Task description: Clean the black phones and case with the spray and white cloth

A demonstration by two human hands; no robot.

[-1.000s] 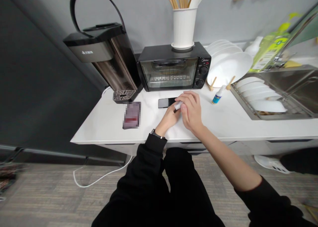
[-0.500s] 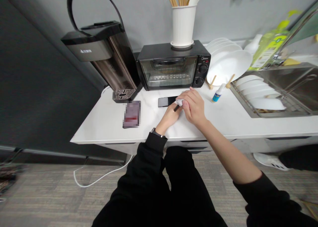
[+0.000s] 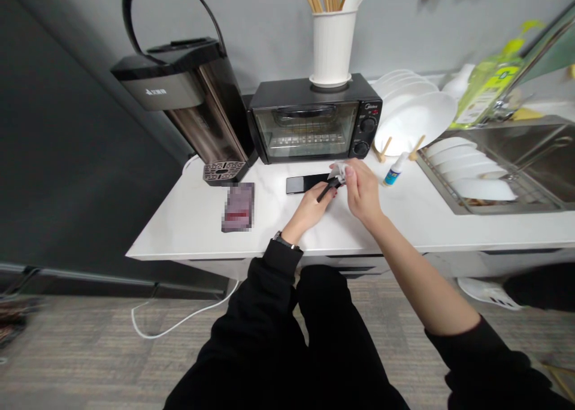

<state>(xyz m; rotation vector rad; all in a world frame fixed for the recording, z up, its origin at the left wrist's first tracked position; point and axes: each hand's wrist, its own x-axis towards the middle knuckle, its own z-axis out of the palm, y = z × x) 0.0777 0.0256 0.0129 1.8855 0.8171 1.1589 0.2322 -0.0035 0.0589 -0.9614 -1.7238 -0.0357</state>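
Slim black object [image 3: 328, 190] is gripped by the left hand [image 3: 312, 207]; the right hand [image 3: 365, 194] pinches white tissue [image 3: 338, 171] at its far end.

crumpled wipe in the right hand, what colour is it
The crumpled wipe is white, seen best in the head view.

Left hand [image 3: 313, 205] near curled right hand [image 3: 365, 196]

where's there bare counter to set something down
The counter is bare right of the right hand, between the bottle, sink and front edge; another patch lies between the blurred purple item and left edge. It's crowded around the left hand and phone, and behind, where the oven and plates stand close.
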